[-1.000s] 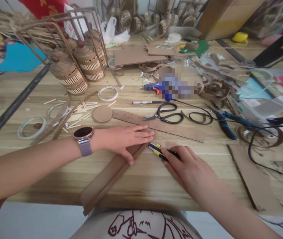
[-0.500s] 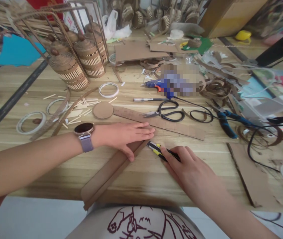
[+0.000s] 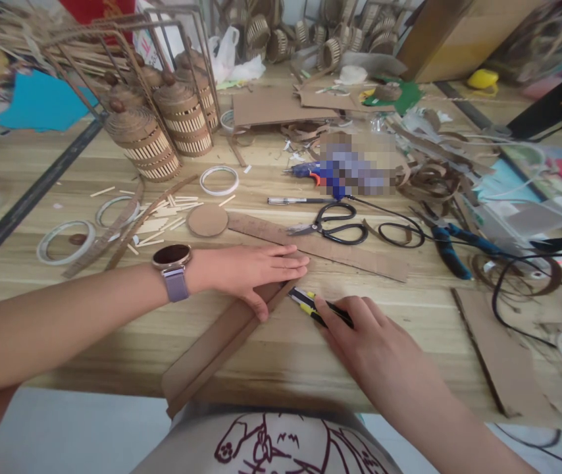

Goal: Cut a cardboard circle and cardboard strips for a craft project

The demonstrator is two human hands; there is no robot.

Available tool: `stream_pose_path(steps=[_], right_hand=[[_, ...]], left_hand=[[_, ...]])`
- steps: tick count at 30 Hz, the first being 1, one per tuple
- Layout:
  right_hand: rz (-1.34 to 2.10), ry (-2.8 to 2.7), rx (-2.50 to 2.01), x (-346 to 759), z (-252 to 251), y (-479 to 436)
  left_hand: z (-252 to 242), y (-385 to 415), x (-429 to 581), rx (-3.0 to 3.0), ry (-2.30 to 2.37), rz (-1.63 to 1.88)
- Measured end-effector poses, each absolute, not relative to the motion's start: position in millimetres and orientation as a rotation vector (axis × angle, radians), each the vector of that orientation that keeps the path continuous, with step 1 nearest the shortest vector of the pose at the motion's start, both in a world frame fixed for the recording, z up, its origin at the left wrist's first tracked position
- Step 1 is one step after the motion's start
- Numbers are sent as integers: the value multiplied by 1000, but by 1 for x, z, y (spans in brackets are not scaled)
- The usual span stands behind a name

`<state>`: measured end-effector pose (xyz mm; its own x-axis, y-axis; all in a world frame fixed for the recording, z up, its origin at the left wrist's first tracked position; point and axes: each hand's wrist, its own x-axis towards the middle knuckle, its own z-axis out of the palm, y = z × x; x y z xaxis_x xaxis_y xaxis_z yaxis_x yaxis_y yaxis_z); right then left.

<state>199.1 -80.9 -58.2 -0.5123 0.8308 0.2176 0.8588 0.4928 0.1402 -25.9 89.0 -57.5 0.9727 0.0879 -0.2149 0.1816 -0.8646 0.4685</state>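
My left hand [image 3: 256, 271] lies flat with fingers stretched over the far end of a cardboard strip [image 3: 212, 352], pressing it to the wooden table. The strip slants toward my body, and a narrow length runs along its right side. In my right hand [image 3: 364, 329] is a yellow-and-black utility knife [image 3: 309, 306], its tip at the strip's right edge just beside my left fingers. Beyond my left hand lies another cardboard strip [image 3: 360, 259], with black-handled scissors [image 3: 333, 225] resting partly on it. A round cardboard disc [image 3: 207, 220] sits left of that strip.
Small wooden sticks [image 3: 162, 214] and tape rolls [image 3: 66, 241] lie at left. Woven lantern-like pieces [image 3: 143, 145] stand behind them. A blue glue gun [image 3: 328, 176], a pen [image 3: 301, 201], pliers [image 3: 451, 250] and a black cable [image 3: 495, 296] occupy the back and right. A cardboard piece [image 3: 495, 355] lies at right.
The utility knife and my right hand have shifted slightly toward my body and left, along the strip's edge. My left hand stays on the cardboard. The whole view has moved a little.
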Motion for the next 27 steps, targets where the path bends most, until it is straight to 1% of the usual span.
stream_pose_path(steps=[13, 20, 23, 27], right_hand=[[-378, -2619, -1439, 198, -70, -89], [-286, -2628, -1400, 210, -87, -97], [-272, -2566, -1385, 210, -89, -93], [-239, -2522, -1371, 211, -91, -91]], left_hand=[[-51, 86, -22, 2670, 203, -329], [-45, 83, -20, 2762, 265, -377], [-37, 65, -28, 2862, 399, -285], [-24, 18, -39, 2900, 867, -164]])
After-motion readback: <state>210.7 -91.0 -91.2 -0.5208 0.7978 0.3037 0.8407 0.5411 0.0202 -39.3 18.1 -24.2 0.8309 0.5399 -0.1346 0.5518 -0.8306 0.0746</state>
